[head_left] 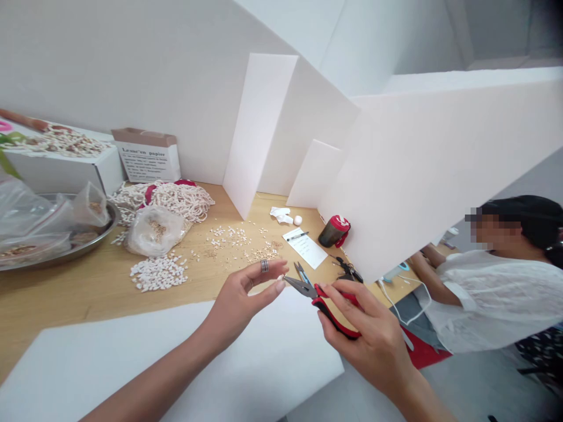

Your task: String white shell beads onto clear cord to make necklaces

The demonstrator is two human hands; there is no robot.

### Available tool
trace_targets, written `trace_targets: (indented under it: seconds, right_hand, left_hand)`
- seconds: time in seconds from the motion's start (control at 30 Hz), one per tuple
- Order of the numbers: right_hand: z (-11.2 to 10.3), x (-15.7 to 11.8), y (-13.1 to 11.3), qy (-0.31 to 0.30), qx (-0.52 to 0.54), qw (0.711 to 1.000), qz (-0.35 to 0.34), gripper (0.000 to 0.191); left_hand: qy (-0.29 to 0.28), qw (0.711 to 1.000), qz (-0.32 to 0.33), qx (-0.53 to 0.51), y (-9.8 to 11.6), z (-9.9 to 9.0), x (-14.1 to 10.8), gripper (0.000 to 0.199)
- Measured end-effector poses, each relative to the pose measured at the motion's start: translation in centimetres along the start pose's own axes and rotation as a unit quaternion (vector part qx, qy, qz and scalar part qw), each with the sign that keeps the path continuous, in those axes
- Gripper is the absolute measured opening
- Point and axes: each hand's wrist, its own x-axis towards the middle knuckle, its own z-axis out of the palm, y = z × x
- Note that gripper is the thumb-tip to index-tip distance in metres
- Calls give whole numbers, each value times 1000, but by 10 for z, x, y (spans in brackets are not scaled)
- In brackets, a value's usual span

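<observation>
Red-handled pliers (336,316) are gripped in my right hand (373,331), their pointed jaws reaching left. My left hand (244,293), with rings on a finger, pinches a small white piece (280,278) between thumb and fingertips. The plier tips meet or nearly meet that piece; whether they close on it is too small to tell. Beneath both hands lies a large white sheet (246,363). Just behind the plier jaws is a pair of small blue-handled snips (301,273).
White pieces (159,273), a plastic bag (158,231), strung beads (189,200) and a metal bowl (94,241) are at the left. A note card (310,251) and a dark red-topped container (334,231) stand behind my hands. White panels (259,129) rise behind. A person (497,287) sits at right.
</observation>
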Motion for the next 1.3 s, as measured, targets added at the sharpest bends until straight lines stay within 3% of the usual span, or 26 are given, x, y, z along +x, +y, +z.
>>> trace_targets:
  seconds: [0.17, 0.6, 0.93, 1.3]
  right_hand:
    - [-1, 1, 0, -18, 27, 999, 24, 39]
    - [6, -2, -5, -20, 80, 994, 72, 35]
    - [10, -2, -9, -6, 101, 992, 77, 37]
    - [10, -4, -12, -22, 139, 986, 93, 38]
  left_hand:
    - [24, 999, 17, 41, 1, 1, -3, 22]
    - [56, 988, 53, 137, 4, 3, -7, 14]
    - [80, 983, 77, 143, 2, 4, -9, 14]
    - [72, 987, 57, 129, 1, 3, -13, 15]
